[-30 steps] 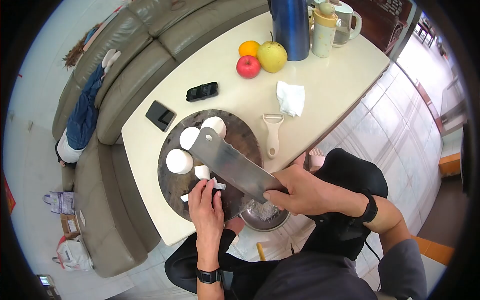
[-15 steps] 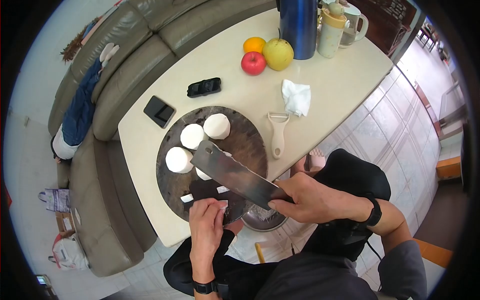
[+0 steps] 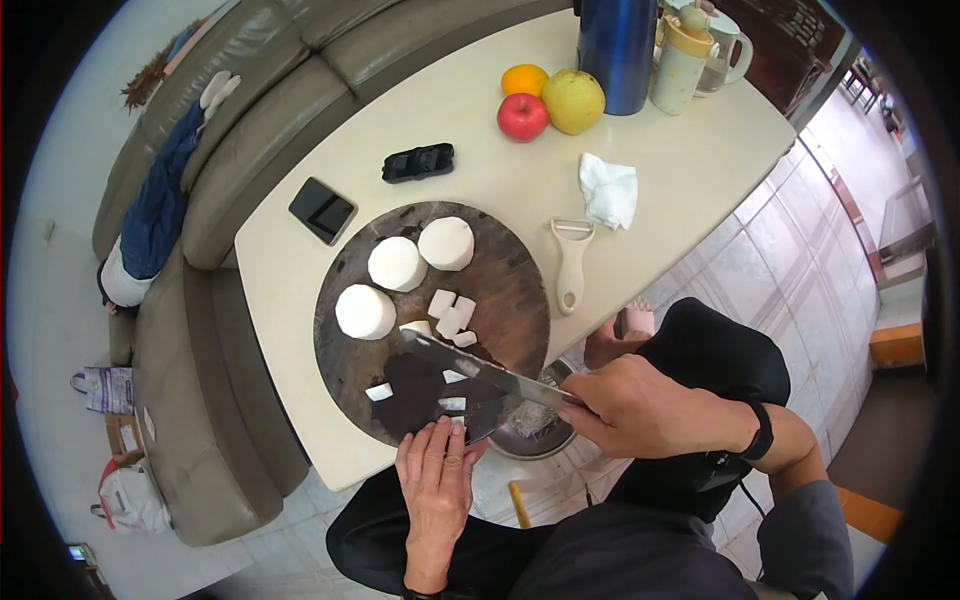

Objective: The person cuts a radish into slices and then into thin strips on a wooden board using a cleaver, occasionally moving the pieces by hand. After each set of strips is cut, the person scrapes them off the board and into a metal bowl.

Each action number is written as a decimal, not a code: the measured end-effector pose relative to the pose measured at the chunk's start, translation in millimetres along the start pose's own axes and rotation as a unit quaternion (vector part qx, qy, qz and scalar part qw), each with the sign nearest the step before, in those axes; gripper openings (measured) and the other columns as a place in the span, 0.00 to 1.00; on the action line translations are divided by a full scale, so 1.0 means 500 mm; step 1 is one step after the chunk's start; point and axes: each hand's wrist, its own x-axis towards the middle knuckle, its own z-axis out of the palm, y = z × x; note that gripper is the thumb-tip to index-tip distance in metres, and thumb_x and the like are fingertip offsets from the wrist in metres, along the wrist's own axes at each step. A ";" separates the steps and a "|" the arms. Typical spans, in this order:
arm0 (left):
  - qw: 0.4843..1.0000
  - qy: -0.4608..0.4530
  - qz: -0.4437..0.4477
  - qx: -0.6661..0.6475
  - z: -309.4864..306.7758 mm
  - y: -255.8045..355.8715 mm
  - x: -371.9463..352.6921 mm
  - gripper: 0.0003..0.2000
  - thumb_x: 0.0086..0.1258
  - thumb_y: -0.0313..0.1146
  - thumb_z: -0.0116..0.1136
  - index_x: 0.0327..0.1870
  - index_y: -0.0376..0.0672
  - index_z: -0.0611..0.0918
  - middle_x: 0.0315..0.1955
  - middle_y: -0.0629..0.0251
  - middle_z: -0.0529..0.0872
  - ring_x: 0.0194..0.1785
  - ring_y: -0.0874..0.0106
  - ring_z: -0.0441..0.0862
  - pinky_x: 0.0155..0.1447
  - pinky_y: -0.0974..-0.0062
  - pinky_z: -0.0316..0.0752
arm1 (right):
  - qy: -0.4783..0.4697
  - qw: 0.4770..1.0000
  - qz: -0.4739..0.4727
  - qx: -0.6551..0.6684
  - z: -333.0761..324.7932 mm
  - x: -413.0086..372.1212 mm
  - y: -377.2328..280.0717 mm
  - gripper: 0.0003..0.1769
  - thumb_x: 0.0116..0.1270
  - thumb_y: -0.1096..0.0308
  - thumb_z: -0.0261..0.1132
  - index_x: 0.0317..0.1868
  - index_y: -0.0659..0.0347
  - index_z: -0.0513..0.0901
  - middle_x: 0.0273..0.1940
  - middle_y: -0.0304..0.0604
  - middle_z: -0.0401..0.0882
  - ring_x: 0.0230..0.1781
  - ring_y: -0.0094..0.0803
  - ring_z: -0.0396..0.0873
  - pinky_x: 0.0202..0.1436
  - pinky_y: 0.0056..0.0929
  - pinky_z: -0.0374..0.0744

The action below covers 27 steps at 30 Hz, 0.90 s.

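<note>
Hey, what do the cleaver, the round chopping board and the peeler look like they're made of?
Cleaver: likely steel, judging by the grey metallic sheen on its thin blade. Round chopping board: probably wood, with a dull, mottled brown surface and dark stains. Peeler: its handle looks like smooth cream plastic, evenly coloured; the blade is too small to judge.

Your cream table (image 3: 470,175): round board (image 3: 510,280) near left; phone (image 3: 322,211), black object (image 3: 418,163) beyond; peeler (image 3: 571,270), white cloth (image 3: 609,190) right; apple (image 3: 522,118), orange (image 3: 523,80), pear (image 3: 574,102), flask (image 3: 616,55), bottle (image 3: 681,75), pitcher (image 3: 714,76) far.
</note>
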 end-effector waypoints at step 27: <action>0.989 0.111 -0.091 -0.037 0.045 0.011 -0.022 0.11 0.54 0.19 0.69 0.39 0.37 0.84 0.39 0.60 0.82 0.44 0.58 0.79 0.49 0.62 0.72 | 0.008 0.997 -0.040 -0.067 0.014 -0.001 0.011 0.08 0.63 0.71 0.64 0.32 0.66 0.75 0.22 0.50 0.75 0.21 0.49 0.77 0.23 0.42 0.73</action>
